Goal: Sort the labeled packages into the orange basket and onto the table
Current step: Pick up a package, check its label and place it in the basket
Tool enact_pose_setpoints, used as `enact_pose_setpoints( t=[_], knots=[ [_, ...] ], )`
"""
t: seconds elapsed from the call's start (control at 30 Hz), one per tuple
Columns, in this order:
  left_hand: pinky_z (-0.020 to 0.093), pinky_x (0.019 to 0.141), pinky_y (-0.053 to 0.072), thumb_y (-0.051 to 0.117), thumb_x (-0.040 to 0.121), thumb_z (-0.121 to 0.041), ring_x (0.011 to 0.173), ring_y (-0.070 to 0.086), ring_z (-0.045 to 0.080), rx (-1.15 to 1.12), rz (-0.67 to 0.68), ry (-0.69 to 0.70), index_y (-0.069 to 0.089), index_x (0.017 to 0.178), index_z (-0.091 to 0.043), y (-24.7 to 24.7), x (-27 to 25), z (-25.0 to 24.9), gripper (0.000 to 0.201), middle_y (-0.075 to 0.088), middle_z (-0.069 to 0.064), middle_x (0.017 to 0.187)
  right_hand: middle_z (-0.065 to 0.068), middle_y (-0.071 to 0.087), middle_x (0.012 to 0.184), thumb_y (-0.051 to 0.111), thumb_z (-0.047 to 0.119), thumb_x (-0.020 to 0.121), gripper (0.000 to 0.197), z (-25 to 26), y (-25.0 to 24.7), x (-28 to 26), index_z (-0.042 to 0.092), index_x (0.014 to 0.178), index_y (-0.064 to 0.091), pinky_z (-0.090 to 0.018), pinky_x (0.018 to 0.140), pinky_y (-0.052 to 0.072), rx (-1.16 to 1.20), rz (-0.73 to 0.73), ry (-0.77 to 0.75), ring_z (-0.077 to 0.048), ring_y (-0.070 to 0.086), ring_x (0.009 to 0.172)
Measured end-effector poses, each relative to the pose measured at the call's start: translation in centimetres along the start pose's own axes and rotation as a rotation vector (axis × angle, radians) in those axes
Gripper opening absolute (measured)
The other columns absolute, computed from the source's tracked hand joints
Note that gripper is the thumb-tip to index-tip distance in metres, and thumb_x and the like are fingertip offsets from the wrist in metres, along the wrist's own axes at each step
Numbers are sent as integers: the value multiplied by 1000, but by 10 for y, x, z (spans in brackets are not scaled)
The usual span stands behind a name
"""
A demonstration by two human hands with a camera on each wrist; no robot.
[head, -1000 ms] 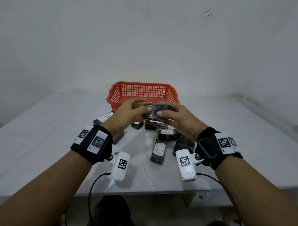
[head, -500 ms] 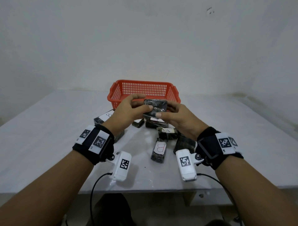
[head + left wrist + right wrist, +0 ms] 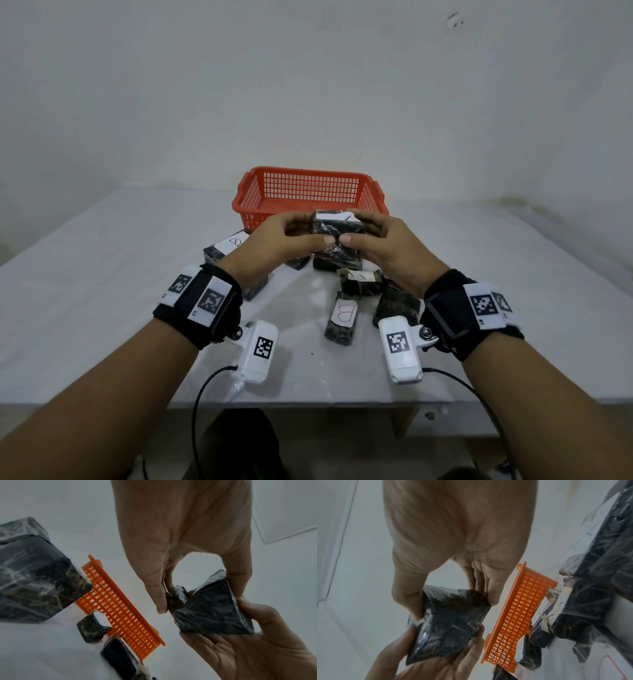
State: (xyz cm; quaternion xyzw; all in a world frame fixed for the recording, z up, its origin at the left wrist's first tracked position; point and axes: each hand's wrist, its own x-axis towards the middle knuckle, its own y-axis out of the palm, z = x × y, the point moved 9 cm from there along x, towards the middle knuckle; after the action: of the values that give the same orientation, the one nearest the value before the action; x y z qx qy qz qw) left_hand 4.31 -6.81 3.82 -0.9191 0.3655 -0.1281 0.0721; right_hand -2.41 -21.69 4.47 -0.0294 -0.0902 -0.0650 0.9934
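While my left hand and right hand pinch one wrapped package, it hovers mid-frame. The orange basket sits just behind on the desk.

We hold a dark wrapped package between our left hand and right hand, above the table. Behind it the orange basket stands toward the far edge; more packages lie beneath our hands.
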Motion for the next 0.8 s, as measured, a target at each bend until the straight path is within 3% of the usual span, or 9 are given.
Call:
enact_pose_setpoints(
  t=[0.07, 0.27, 0.37, 0.43, 0.5, 0.63, 0.7, 0.8],
  knots=[
    [40, 101, 55, 82, 85, -34, 116, 72, 18, -11, 33, 0, 62, 137, -19, 2, -2, -1, 58, 74, 0, 126, -10, 72, 127, 86, 18, 69, 60, -1, -4, 1, 15, 125, 66, -46, 109, 51, -27, -9, -9, -22, 69, 119],
    [64, 107, 48, 79, 81, -39, 117, 70, 30, -23, 0, 24, 66, 132, -20, -2, -3, -4, 56, 74, 6, 124, -4, 65, 140, 88, 9, 70, 81, -6, 0, 2, 15, 144, 54, -39, 113, 48, -92, 72, 17, -15, 62, 130],
    [66, 105, 49, 82, 80, -38, 117, 70, 28, -5, 32, 29, 62, 138, -22, 2, -5, -7, 63, 73, 4, 127, -1, 63, 142, 88, 2, 75, 81, -2, -1, 2, 16, 145, 51, -38, 115, 46, -145, 59, 9, -11, 60, 131],
    [65, 101, 52, 85, 75, -34, 114, 72, 23, 13, 6, 24, 61, 137, -20, -2, -4, -7, 68, 74, 2, 125, -1, 62, 143, 90, 5, 70, 86, -3, -1, 2, 17, 146, 51, -36, 114, 47, -145, 54, 20, -12, 60, 131],
    [62, 99, 55, 89, 67, -35, 116, 71, 18, 20, -30, 28, 60, 137, -19, -7, -2, -7, 77, 73, 0, 126, -2, 63, 140, 87, 13, 72, 79, -5, 3, 1, 21, 143, 55, -38, 108, 52, -88, 62, 59, -16, 63, 128],
    [50, 97, 60, 96, 58, -31, 127, 64, 12, 51, -10, 39, 55, 141, -22, -6, -1, -8, 93, 66, -6, 136, -13, 74, 120, 67, 26, 99, 37, -9, 8, -1, 11, 132, 64, -45, 88, 63, 13, 37, 163, -29, 73, 102],
    [42, 94, 62, 99, 62, -20, 127, 63, 10, 23, 15, 51, 53, 144, -24, -2, 0, -9, 94, 63, -7, 139, -13, 76, 117, 67, 17, 98, 34, -13, 3, 2, 9, 131, 64, -43, 77, 64, 36, -21, 173, -30, 76, 94],
    [37, 93, 62, 86, 82, -36, 120, 69, 14, -45, -26, 38, 53, 144, -25, 1, 2, -10, 71, 64, -4, 138, -14, 75, 120, 72, 7, 93, 43, -13, -3, 3, 12, 133, 60, -43, 80, 64, 5, -98, 127, -30, 76, 101]
  ],
)
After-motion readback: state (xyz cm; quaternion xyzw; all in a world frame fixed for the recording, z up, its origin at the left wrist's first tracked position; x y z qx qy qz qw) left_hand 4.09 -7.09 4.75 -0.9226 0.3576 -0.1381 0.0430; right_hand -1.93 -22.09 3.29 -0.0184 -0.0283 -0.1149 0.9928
